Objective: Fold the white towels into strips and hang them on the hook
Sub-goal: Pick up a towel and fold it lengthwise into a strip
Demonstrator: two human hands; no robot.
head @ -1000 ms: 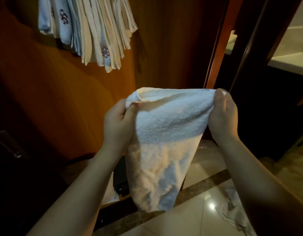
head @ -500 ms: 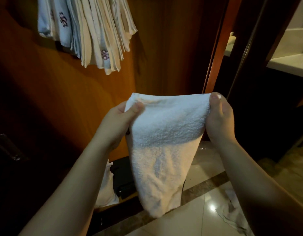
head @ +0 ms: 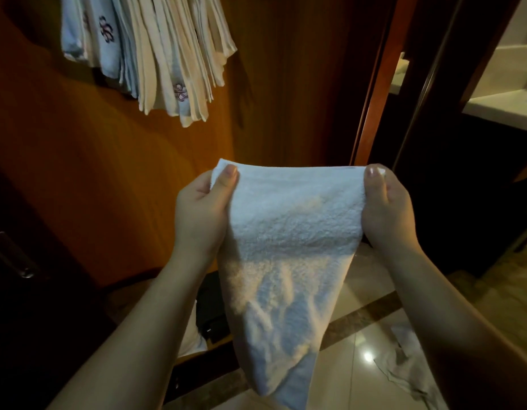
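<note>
We hold the towel (head: 291, 232) stretched between our two hands, its top edge drawn flat and nearly level from one grip to the other. Our left hand (head: 204, 216) pinches the top left corner, thumb pressed on the near face of the cloth and the fingers curled out of sight behind it. Our right hand (head: 388, 213) pinches the top right corner the same way, thumb upright on the near side, fingers hidden behind. Below the grips the towel hangs free and narrows toward a rounded lower end, touching nothing that we can see. Whether it is one layer or already doubled we cannot tell from this side. Above and to the left of our left grip, well apart from it, a bunch of hung towels (head: 167, 57) dangles against the wood wall (head: 87, 173); they are folded into narrow strips, some white or cream, some pale blue, and two show a small embroidered flower. The hook that carries them lies above the frame edge. Up and to the right of our right grip stands a reddish door frame (head: 377, 90), with a pale counter (head: 504, 106) beyond it at the far right. Under the hanging towel is a glossy tiled floor (head: 345, 377) with a dark inlaid band, and below our right forearm a crumpled cloth (head: 404, 359) lies on the tiles.
</note>
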